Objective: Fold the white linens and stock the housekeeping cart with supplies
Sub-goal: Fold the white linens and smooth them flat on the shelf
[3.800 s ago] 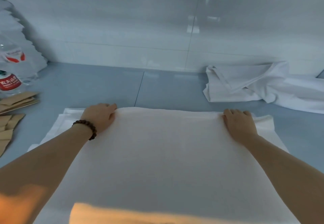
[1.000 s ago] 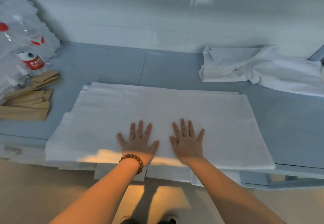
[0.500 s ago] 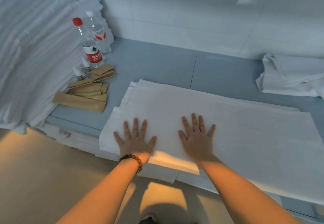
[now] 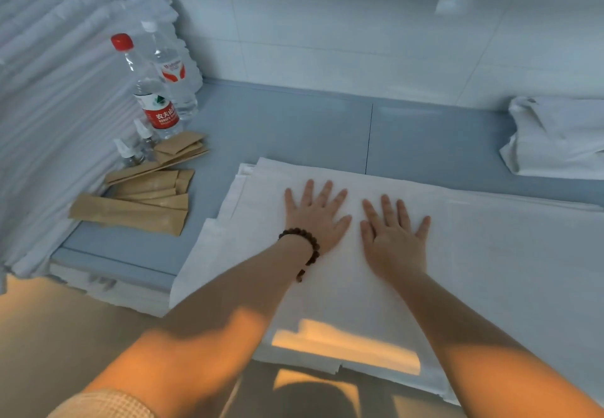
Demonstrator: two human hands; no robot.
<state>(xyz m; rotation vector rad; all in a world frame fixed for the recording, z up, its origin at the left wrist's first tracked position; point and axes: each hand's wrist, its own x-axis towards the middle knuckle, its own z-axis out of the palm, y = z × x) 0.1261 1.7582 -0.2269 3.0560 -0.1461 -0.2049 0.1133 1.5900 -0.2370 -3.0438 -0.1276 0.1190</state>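
Observation:
A folded white linen (image 4: 490, 254) lies flat on the blue-grey shelf (image 4: 310, 129), its near edge hanging over the front. My left hand (image 4: 315, 218), with a bead bracelet at the wrist, presses flat on the linen with fingers spread. My right hand (image 4: 392, 234) lies flat beside it, a small gap between them. Both hold nothing. A crumpled white linen (image 4: 555, 139) sits at the far right against the wall.
Two water bottles (image 4: 157, 90) stand at the left, with small spray bottles (image 4: 130, 149) and several brown paper packets (image 4: 143, 195) in front. A tall stack of white linens (image 4: 58, 107) fills the left side. A tiled wall (image 4: 359, 25) backs the shelf.
Both hands have slid forward and left across the linen and closer together. The view has swung left, showing more of the bottles and linen stack.

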